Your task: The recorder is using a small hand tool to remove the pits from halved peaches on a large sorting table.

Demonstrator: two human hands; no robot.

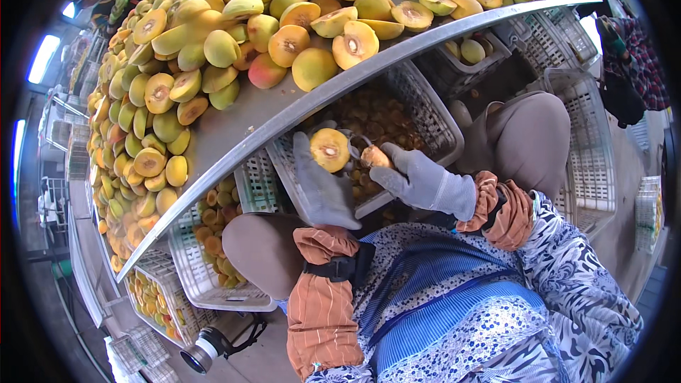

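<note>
My left hand (323,188), in a grey glove, is closed around a yellow peach half (330,150), its cut face and brownish centre turned up. In my gloved right hand (434,186) is a small pitting tool (374,157) with a stubby orange-brown handle. Its curved metal loop points left and is close to the fruit; whether they touch I cannot tell. Both hands are above a grey plastic crate (434,103) between my knees. Brown and orange fruit scraps or stones (376,115) lie in that crate, partly hidden by my hands.
A metal table (230,131) with a raised curved edge carries a large heap of peach halves (220,48). Left of my knee, a white crate (227,298) holds more halves. Further crates (592,149) stand at the right. Another person (638,64) is at the far right.
</note>
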